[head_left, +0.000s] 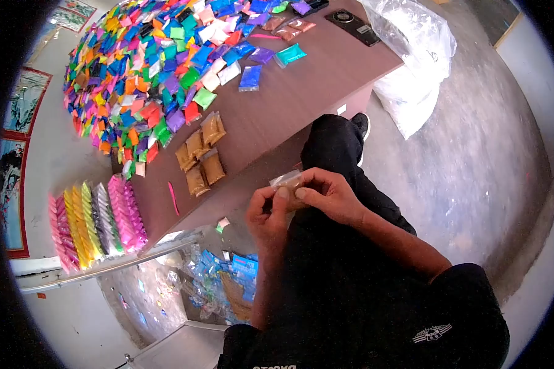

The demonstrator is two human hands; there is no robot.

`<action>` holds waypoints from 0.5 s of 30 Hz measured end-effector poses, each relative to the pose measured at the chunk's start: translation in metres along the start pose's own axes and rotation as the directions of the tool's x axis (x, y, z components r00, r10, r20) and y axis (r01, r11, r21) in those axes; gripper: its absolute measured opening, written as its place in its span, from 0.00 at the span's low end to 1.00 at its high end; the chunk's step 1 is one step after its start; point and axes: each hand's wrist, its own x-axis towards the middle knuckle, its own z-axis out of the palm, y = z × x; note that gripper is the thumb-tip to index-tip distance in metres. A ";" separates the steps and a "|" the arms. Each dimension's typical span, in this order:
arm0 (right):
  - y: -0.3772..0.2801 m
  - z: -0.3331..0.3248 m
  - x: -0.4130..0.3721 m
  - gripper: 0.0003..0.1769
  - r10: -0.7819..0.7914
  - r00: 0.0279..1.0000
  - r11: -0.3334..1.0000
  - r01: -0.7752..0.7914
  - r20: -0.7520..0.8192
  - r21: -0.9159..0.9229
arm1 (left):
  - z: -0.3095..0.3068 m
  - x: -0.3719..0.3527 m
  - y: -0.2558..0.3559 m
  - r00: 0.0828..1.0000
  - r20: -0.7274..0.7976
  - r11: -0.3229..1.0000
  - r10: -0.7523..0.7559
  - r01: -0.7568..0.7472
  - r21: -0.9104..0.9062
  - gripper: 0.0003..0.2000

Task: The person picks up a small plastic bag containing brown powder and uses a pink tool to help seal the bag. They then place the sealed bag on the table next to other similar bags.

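Above my lap, a small clear plastic bag [287, 179] with brownish contents is pinched between both hands. My left hand [268, 206] grips its left side with thumb and fingers. On the other side, my right hand [331, 195] holds it, thumb across the front. The bag's top edge shows above the fingers, while its lower part is mostly covered. On the table, nearest my hands, lie several filled tan-brown packets [212, 167] in a small group. A thin pink strip [173, 198] lies to their left.
A large heap of colourful packets [160, 74] covers the far left of the brown table [289, 101]. Rows of packets [95, 218] stand at its left end. A phone [354, 27] lies near a white plastic sack [412, 61]. Plastic wrappers [221, 277] litter the floor below.
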 end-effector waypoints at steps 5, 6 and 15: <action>0.015 -0.006 0.003 0.10 0.054 0.998 0.998 -0.055 -0.007 -0.039 | -0.001 0.002 -0.007 0.986 0.057 0.983 -0.159 0.164 -0.085 0.10; 0.016 -0.006 0.003 0.10 0.048 0.999 0.998 -0.049 -0.017 -0.025 | -0.001 0.001 -0.011 0.983 0.057 0.981 -0.172 0.176 -0.081 0.10; 0.022 -0.009 0.008 0.12 0.044 0.999 0.993 -0.043 0.011 -0.105 | -0.004 0.001 -0.038 0.970 0.114 0.963 -0.213 0.228 -0.146 0.10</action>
